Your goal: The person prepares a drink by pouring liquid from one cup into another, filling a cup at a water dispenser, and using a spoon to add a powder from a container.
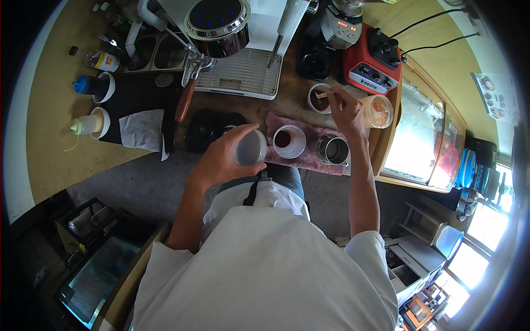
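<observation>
Between the thumb and fingers of my left hand (221, 159) is a translucent plastic cup (251, 148), held at the left of a pink towel (270, 120). My right hand (347, 111) pinches a small light-coloured utensil (321, 95) over a round tub (310, 99) with dark brown contents. A white cup (297, 145) with something dark brown inside stands on the towel, and a metal cup (337, 151) stands to its right. Beside my right hand, a clear-sided container (379, 111) holds orange-tan contents.
An espresso machine's drip tray (236, 78) and a portafilter's wooden handle (186, 100) lie ahead. The red blender base (372, 62) and a grinder (341, 27) stand at the back right, near a glass-fronted case (414, 132). Squeeze bottles (89, 125) and a grey cloth (143, 130) are on the left.
</observation>
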`<act>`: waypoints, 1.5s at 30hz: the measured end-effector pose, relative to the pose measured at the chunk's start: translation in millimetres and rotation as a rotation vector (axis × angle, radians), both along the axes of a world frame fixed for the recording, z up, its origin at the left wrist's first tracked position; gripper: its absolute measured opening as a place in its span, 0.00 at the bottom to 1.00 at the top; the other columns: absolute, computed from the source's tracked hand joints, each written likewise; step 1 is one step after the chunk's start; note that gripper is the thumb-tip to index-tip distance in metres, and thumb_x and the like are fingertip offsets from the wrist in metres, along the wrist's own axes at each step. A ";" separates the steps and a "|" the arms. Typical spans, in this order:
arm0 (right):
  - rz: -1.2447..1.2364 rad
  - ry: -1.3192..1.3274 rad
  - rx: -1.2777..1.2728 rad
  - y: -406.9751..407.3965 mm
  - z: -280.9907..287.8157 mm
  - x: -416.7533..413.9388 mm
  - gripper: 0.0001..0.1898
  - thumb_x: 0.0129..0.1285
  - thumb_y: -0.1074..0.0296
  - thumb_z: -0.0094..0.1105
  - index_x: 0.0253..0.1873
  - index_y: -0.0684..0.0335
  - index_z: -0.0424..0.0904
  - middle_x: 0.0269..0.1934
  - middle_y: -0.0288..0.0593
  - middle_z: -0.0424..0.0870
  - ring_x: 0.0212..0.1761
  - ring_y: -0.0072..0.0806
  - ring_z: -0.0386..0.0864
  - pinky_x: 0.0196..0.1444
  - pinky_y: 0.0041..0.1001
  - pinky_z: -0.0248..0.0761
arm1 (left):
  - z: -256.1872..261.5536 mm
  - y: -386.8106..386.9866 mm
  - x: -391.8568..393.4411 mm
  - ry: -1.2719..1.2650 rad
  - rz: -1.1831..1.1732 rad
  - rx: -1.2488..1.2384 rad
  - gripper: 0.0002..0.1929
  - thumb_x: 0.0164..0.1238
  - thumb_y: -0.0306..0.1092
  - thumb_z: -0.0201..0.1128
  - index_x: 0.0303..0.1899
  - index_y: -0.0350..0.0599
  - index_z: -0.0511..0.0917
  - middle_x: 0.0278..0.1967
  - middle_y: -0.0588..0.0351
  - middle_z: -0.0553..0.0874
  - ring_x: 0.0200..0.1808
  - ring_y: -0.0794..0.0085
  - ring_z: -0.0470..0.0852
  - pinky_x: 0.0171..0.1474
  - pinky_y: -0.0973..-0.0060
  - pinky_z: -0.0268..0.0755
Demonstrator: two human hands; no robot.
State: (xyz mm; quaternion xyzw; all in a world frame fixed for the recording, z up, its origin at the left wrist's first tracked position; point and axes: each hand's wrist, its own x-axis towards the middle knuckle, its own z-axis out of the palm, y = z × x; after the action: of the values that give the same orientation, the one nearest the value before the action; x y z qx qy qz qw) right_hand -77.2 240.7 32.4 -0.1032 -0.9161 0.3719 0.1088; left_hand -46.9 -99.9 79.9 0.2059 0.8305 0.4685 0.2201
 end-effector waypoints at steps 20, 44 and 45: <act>0.105 0.216 0.176 11.1 -7.1 -2.6 0.10 0.68 0.67 0.70 0.46 0.68 0.88 0.33 0.46 0.90 0.30 0.24 0.84 0.35 0.25 0.75 | -0.6 1.0 0.7 0.013 -0.002 0.013 0.43 0.52 0.43 0.81 0.71 0.45 0.73 0.64 0.46 0.81 0.65 0.58 0.81 0.69 0.64 0.72; 0.090 0.175 0.129 12.2 -14.8 -5.8 0.11 0.68 0.65 0.69 0.47 0.67 0.89 0.34 0.48 0.90 0.32 0.27 0.87 0.35 0.27 0.76 | 0.2 2.0 2.0 -0.006 -0.014 0.014 0.44 0.53 0.50 0.80 0.71 0.46 0.72 0.64 0.44 0.81 0.64 0.52 0.82 0.67 0.62 0.73; 0.092 0.175 0.129 10.1 -12.4 -5.7 0.11 0.68 0.65 0.69 0.47 0.67 0.89 0.34 0.48 0.90 0.32 0.27 0.87 0.35 0.27 0.76 | 0.4 2.0 2.2 -0.006 -0.013 0.013 0.44 0.53 0.50 0.80 0.71 0.46 0.72 0.64 0.44 0.81 0.64 0.52 0.82 0.67 0.62 0.73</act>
State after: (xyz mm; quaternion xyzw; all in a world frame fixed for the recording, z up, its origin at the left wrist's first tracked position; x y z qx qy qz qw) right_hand -82.9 250.8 20.0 -0.0209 -0.9289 0.3244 0.1775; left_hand -44.7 -97.9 80.3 0.2112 0.8254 0.4732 0.2241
